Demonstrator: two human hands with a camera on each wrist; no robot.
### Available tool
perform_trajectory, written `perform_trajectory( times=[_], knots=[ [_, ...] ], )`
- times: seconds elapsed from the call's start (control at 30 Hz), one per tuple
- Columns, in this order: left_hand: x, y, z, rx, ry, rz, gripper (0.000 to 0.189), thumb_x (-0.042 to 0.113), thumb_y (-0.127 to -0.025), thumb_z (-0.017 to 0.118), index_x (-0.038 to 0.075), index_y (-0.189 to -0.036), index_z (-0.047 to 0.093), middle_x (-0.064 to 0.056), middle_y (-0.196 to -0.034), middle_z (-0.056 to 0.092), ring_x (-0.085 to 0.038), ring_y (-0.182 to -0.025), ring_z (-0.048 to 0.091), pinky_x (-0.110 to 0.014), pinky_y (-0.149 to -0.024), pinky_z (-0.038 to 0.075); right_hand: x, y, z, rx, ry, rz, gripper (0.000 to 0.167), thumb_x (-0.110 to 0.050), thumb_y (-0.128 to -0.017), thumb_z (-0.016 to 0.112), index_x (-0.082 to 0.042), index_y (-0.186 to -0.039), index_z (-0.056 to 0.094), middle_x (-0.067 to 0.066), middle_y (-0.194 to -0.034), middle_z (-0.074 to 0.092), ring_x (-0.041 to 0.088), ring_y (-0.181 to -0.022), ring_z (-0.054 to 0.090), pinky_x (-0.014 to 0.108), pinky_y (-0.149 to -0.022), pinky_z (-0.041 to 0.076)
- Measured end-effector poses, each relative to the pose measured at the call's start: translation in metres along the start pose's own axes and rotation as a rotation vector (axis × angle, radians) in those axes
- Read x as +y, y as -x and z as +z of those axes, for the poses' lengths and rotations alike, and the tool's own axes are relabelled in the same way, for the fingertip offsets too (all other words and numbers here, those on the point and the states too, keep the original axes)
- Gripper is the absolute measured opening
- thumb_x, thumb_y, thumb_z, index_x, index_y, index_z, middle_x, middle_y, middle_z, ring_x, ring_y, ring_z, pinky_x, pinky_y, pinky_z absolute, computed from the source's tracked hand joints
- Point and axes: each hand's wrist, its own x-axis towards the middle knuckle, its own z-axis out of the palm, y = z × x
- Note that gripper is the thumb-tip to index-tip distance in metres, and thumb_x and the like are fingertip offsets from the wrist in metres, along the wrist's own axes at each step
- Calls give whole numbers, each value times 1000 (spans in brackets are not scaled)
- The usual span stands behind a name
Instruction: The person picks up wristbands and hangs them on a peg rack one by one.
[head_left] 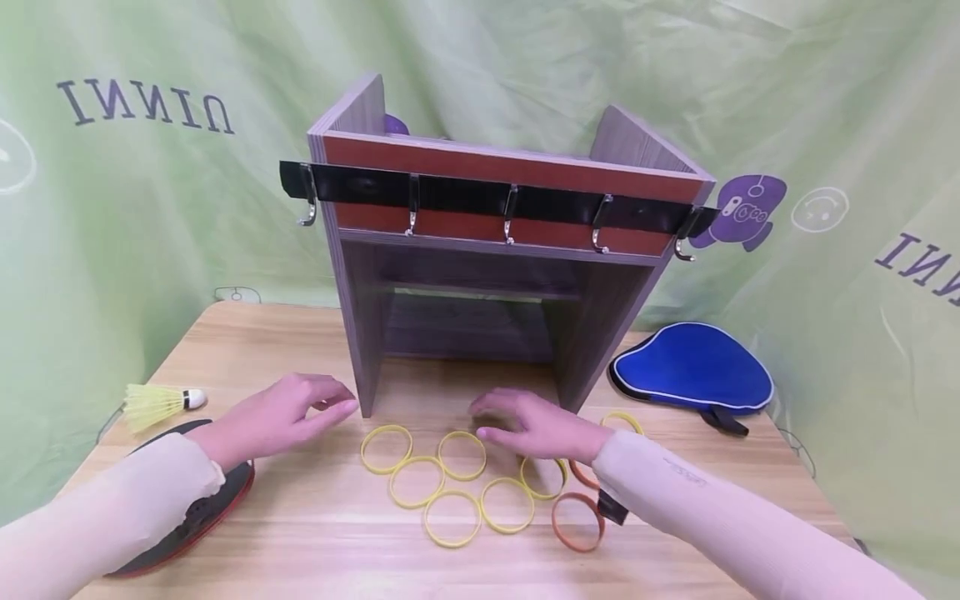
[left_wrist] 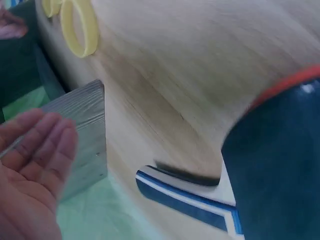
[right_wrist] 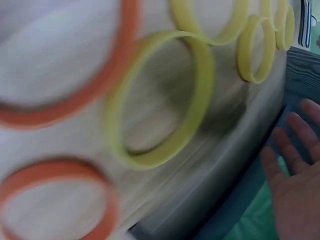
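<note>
My left hand (head_left: 288,417) hovers beside the left side panel of a grey wood-grain stand (head_left: 351,317), its fingers loosely bent and holding nothing. In the left wrist view its fingers (left_wrist: 37,145) look relaxed, near the panel's edge. The right hand (head_left: 528,423) is over the tabletop before the stand's lower opening, also without anything in it. Yellow rings (head_left: 453,545), several of them, lie flat between and below the hands. Orange rings (head_left: 555,521) lie near the right forearm, which partly hides one. In the right wrist view that hand's fingers (right_wrist: 292,145) are spread.
A black rail (head_left: 465,193) with several metal hooks crosses the stand's red front board. Under the left forearm lies a table tennis paddle (head_left: 236,492); a yellow shuttlecock (head_left: 153,404) is beyond it. A blue paddle case (head_left: 697,367) lies right of the stand on the wooden table (head_left: 315,533).
</note>
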Motion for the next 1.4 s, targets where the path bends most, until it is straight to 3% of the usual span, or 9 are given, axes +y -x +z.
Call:
perform_trajectory(
  times=[0.13, 0.3, 0.43, 0.63, 0.87, 1.07, 1.4],
  knots=[
    [-6, -7, 6, 25, 156, -145, 16, 20, -102, 66, 9, -101, 77, 3, -91, 78, -5, -84, 70, -29, -76, 62, -4, -28, 6, -27, -89, 45, 23, -18, -104, 63, -2, -118, 72, 7, -112, 78, 16, -103, 72, 32, -95, 58],
    [-3, -12, 19, 33, 306, -360, 33, 25, -103, 65, -1, -123, 68, -15, -114, 77, -28, -103, 76, -41, -89, 62, -16, -65, 15, -57, -135, 54, 20, -11, -100, 65, 0, -114, 74, 9, -105, 79, 8, -94, 71, 16, -86, 54],
    [-2, -18, 24, 19, 396, -484, 44, 32, -103, 64, 0, -134, 60, -20, -127, 73, -33, -114, 73, -42, -94, 59, -28, -89, 18, -74, -177, 48, 18, -8, -98, 66, 0, -112, 74, 8, -97, 77, 5, -84, 63, 14, -80, 52],
    [-5, -21, 33, 27, 509, -522, 47, 26, -100, 66, -1, -137, 56, -25, -130, 68, -38, -120, 70, -30, -90, 56, -33, -108, 31, -112, -259, 100, 11, -6, -98, 68, -1, -107, 74, 8, -92, 74, 1, -73, 58, 12, -73, 49],
    [-11, -23, 43, 35, 512, -513, 47, 19, -98, 65, -3, -138, 55, -26, -133, 67, -43, -128, 63, -43, -102, 53, -31, -110, 45, -125, -293, 147, 7, -8, -98, 71, -2, -99, 73, 4, -83, 68, 2, -66, 54, 13, -65, 45],
    [-10, -24, 43, 25, 500, -509, 49, 19, -99, 66, -5, -141, 53, -26, -136, 66, -42, -129, 63, -47, -105, 52, -34, -110, 52, -105, -241, 179, 7, -10, -97, 73, -4, -94, 75, -5, -83, 63, 1, -71, 50, 13, -70, 42],
    [-12, -27, 43, -11, 539, -498, 59, 24, -101, 68, -9, -146, 49, -28, -135, 66, -42, -125, 65, -42, -99, 55, -40, -117, 58, -70, -126, 243, 10, -5, -94, 72, -5, -84, 73, -6, -77, 60, 2, -70, 49, 14, -70, 41]
  ],
)
